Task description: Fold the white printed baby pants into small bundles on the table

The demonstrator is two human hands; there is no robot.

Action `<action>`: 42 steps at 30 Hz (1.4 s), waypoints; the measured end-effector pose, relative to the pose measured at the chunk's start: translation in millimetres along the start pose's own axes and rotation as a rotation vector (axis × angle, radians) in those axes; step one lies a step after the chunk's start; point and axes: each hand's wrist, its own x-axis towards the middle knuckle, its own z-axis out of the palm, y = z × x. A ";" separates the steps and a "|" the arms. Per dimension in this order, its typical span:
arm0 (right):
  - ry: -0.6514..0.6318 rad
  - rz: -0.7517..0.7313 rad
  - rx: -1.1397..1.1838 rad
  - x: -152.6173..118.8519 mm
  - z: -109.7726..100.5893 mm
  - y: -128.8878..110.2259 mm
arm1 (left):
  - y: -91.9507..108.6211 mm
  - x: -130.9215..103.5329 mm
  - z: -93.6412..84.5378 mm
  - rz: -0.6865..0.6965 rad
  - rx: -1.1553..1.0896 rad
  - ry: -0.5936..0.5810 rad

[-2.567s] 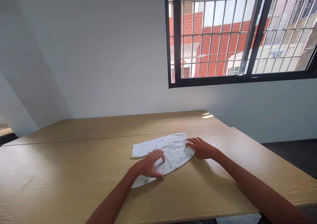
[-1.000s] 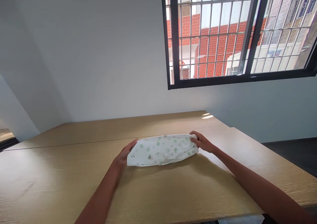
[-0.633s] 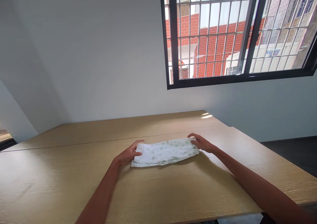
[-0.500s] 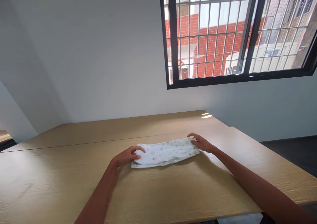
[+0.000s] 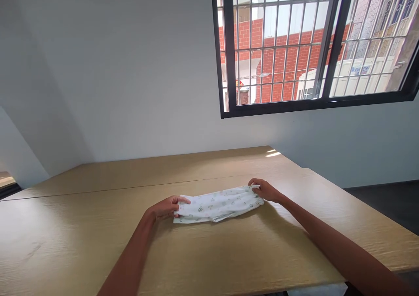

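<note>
A folded white cloth (image 5: 219, 203) with a small printed pattern lies in a long strip on the wooden table (image 5: 209, 252). At its left end, my left hand (image 5: 168, 206) grips the fabric, thumb low and fingers over the top. My right hand (image 5: 264, 190) pinches the cloth's far right corner between thumb and fingers. Slight creases run along the strip, and its near edge shows loose layers. Whether it is a garment or a plain cloth I cannot tell.
A seam (image 5: 131, 187) crosses the table behind the cloth. Beyond the table stands a pale wall (image 5: 147, 91) with a black-framed barred window (image 5: 278, 108) at the upper right. Dark floor (image 5: 386, 204) shows past the table's right edge.
Both hands have closed more tightly on the cloth's ends. Its far edge has come slightly nearer to me, making the strip narrower and more creased.
</note>
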 end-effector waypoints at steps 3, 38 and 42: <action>0.013 -0.029 -0.036 1.4 1.0 3.0 | 1.4 -1.2 0.7 0.003 0.024 -0.022; 0.051 -0.133 -0.362 0.9 10.8 2.0 | 4.0 -4.0 -1.5 0.097 0.695 0.111; 0.050 -0.118 -0.446 -6.8 15.9 -3.7 | -1.2 3.1 -2.1 0.125 0.775 0.144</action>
